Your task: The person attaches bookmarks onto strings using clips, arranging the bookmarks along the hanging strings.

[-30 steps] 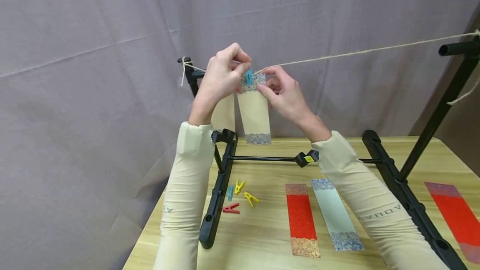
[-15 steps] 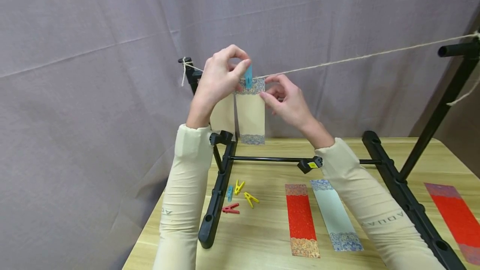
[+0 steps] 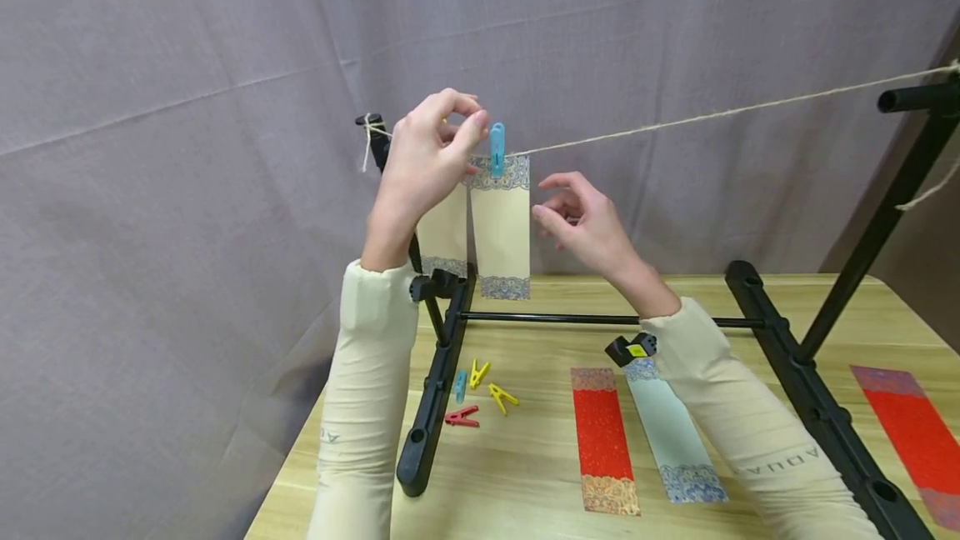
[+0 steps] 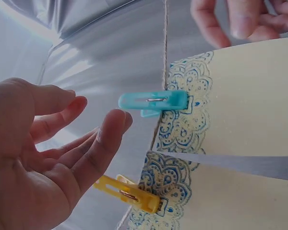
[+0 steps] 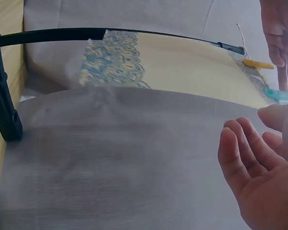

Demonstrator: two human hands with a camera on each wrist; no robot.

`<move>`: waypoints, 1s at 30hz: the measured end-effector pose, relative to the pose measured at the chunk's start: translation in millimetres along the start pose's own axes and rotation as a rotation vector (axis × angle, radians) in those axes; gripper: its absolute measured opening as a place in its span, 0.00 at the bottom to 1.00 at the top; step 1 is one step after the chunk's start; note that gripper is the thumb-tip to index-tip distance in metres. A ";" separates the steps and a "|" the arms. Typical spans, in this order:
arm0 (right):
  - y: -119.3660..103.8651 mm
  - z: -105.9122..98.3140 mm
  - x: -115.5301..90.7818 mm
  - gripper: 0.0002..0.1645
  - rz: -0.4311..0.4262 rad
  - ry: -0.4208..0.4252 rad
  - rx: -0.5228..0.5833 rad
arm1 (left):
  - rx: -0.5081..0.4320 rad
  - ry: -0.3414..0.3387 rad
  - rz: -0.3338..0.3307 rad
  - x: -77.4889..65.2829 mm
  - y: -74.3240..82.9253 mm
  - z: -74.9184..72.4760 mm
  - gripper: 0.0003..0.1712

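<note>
A blue clothespin (image 3: 497, 150) clamps a cream paper strip (image 3: 501, 232) with patterned blue ends to the string (image 3: 645, 130). Just left of that clothespin is my left hand (image 3: 427, 152), its fingers apart and holding nothing. In the left wrist view a gap shows between thumb, fingers and the blue clothespin (image 4: 153, 100). A second cream strip (image 3: 442, 227) hangs beside the first, held by a yellow clothespin (image 4: 129, 192) that my left hand mostly hides in the head view. My right hand (image 3: 588, 219) hovers right of the nearer strip, fingers loosely bent, touching nothing.
On the table lie a red strip (image 3: 602, 432), a pale blue strip (image 3: 671, 436) and another red strip (image 3: 907, 432). Several loose clothespins (image 3: 477, 373) lie by the left foot of the black frame (image 3: 442, 390). A grey cloth (image 3: 225, 232) hangs behind.
My left hand has let go of the blue clothespin and moved left. My right hand has left the strip's edge, moving down and right. The strip now hangs straighter from the string.
</note>
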State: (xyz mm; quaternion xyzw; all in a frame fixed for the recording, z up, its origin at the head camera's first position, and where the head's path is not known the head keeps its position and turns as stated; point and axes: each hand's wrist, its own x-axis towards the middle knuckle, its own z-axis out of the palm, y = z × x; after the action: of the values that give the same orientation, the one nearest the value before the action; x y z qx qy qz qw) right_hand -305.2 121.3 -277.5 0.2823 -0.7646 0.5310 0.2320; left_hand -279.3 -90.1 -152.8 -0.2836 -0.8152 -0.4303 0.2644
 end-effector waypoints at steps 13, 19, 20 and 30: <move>12.3 -10.7 -38.3 0.18 0.092 -0.053 -0.041 | -0.019 0.039 0.043 -28.0 -5.9 -3.1 0.13; 21.8 -13.5 -57.2 0.16 0.119 -0.095 -0.068 | -0.032 0.045 0.083 -45.3 -15.4 4.2 0.13; 23.6 -14.0 -60.5 0.16 0.126 -0.100 -0.074 | -0.035 0.044 0.085 -48.2 -17.1 5.3 0.13; 49.1 -20.3 -97.4 0.13 0.271 -0.174 -0.104 | -0.073 0.036 0.063 -83.0 -45.5 19.2 0.13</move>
State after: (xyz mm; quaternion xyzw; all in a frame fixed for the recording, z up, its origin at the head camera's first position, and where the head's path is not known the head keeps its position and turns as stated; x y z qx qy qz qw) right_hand -266.0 172.0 -368.0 0.2089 -0.8392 0.4908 0.1056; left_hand -256.3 -114.6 -243.4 -0.3107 -0.7848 -0.4561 0.2818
